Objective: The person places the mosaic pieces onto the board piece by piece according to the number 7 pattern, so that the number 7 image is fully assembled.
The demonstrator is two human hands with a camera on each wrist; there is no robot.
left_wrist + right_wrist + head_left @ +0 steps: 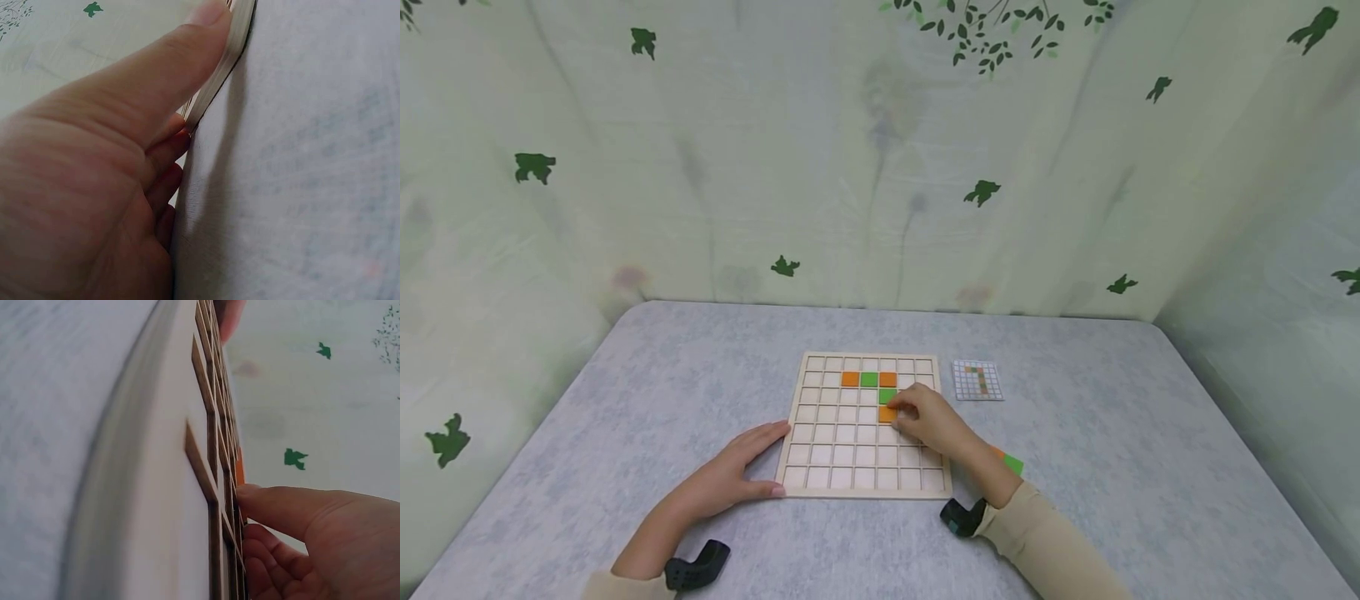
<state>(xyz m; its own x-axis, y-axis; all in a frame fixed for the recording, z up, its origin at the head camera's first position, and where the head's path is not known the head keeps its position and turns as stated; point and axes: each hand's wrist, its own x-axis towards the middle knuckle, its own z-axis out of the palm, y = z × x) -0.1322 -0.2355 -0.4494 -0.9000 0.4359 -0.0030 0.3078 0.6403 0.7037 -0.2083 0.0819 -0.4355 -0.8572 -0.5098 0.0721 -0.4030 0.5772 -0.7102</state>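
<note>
A light wooden grid board lies on the table. Orange and green square tiles sit in its cells: a short row near the top, then a green tile below the row's right end. Just under that one is an orange tile, which my right hand pinches at its right side between thumb and fingertips. In the right wrist view, the thumb meets a sliver of orange at the grid. My left hand rests along the board's left edge, fingers extended and thumb by the near corner.
A small pattern card with a coloured grid lies right of the board. Partly hidden by the right forearm are loose tiles, green and orange. Fabric walls with leaf and bird shapes enclose the table.
</note>
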